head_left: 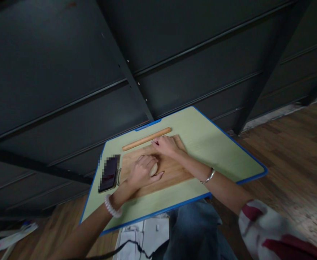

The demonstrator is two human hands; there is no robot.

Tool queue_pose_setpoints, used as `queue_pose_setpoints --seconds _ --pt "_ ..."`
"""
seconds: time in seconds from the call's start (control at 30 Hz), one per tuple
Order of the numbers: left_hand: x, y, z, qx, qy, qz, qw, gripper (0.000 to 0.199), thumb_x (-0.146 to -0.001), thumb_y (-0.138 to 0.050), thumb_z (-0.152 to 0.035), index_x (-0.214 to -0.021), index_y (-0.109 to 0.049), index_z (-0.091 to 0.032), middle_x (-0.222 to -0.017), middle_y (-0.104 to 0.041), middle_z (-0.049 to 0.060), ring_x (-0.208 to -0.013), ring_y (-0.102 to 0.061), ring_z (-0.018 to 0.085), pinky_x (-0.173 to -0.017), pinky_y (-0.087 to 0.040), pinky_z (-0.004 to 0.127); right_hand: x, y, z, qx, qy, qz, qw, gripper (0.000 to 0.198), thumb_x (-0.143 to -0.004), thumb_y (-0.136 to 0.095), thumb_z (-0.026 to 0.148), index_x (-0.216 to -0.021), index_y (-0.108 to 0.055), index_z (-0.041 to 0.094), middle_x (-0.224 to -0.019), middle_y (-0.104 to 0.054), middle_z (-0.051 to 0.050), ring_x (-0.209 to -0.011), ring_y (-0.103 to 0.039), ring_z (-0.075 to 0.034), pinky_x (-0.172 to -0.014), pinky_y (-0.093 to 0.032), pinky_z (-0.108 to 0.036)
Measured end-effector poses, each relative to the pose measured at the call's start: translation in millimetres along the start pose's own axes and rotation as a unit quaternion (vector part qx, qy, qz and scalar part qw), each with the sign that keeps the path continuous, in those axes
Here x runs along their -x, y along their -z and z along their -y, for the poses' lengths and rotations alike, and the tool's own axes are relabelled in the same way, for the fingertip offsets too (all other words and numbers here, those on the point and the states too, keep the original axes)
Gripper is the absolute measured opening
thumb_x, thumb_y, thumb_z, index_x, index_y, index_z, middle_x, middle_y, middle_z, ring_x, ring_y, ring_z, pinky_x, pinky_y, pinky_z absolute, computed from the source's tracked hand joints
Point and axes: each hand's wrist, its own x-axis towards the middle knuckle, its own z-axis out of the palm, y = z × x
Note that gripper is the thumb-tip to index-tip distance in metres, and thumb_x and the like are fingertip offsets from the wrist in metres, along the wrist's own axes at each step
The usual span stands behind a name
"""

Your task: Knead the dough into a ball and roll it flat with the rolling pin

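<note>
A wooden board (172,168) lies on a small pale green table. Toward its middle, my left hand (143,170) is cupped over a pale lump that looks like dough (153,169), with the thumb reaching out to the right. Much of the lump is hidden under the palm and fingers. My right hand (165,145) rests near the board's far edge, fingers curled in; whatever is beneath them, if anything, does not show. Just beyond it, a wooden rolling pin (146,139) lies across the table, apart from both hands.
A dark phone (109,174) lies at the left of the board, with a partly hidden rounded glassy item (118,177) between them. The green table (202,130) has a blue rim. Dark metal panels (188,54) stand behind it, and wooden flooring (291,141) extends to the right.
</note>
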Motion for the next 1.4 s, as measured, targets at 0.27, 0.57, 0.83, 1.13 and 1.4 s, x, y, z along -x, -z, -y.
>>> queue_pose_setpoints --seconds 0.27,0.57,0.83,1.13,1.4 --pt "-4.3 -11.5 -3.9 0.062 0.052 -0.039 0.996 0.019 -0.084 -0.047 -0.026 -0.073 -0.06 -0.017 -0.074 -0.064 0.007 -0.073 -0.056 0.019 -0.072 -0.045 0.033 -3.0 -4.3 -0.9 -0.014 0.011 -0.018 1.0 0.042 -0.094 -0.031 0.04 -0.091 -0.068 0.021 -0.09 -0.071 -0.007 -0.08 -0.065 -0.019 -0.066 -0.04 -0.025" --pt "-16.4 -13.0 4.8 0.284 0.289 -0.098 0.909 0.027 -0.078 -0.046 -0.032 -0.054 -0.045 -0.019 -0.052 -0.046 -0.002 -0.051 -0.044 0.012 -0.053 -0.037 0.024 -2.3 -4.4 -0.1 -0.016 0.011 -0.043 0.999 0.043 -0.094 -0.031 0.041 -0.086 -0.068 0.021 -0.087 -0.071 -0.006 -0.081 -0.065 -0.019 -0.066 -0.039 -0.025" --pt "-2.4 -7.7 12.4 0.452 0.427 -0.192 0.759 0.021 -0.073 -0.049 -0.039 -0.064 -0.048 -0.019 -0.061 -0.05 -0.002 -0.054 -0.048 0.011 -0.051 -0.04 0.021 0.8 4.2 -2.6 0.0 0.007 -0.01 1.0 0.038 -0.094 -0.034 0.038 -0.092 -0.068 0.021 -0.095 -0.071 -0.006 -0.085 -0.065 -0.018 -0.068 -0.04 -0.023" --pt "35.6 21.7 35.4 0.176 0.2 -0.104 0.958 0.026 -0.085 -0.033 -0.017 -0.094 -0.058 -0.018 -0.095 -0.064 0.008 -0.094 -0.06 0.018 -0.086 -0.046 0.034 0.3 0.0 -0.6 0.009 0.04 -0.001 0.999 0.038 -0.094 -0.034 0.035 -0.09 -0.068 0.019 -0.095 -0.071 -0.008 -0.087 -0.065 -0.021 -0.069 -0.042 -0.026" --pt "45.5 30.0 29.4 0.031 0.046 0.034 0.998 0.045 -0.078 -0.055 -0.033 -0.12 -0.052 -0.016 -0.113 -0.063 0.012 -0.102 -0.059 0.024 -0.088 -0.047 0.037 2.5 1.4 0.9 0.015 0.051 0.013 0.999 0.037 -0.093 -0.036 0.036 -0.092 -0.068 0.02 -0.096 -0.071 -0.008 -0.086 -0.065 -0.021 -0.07 -0.042 -0.026"
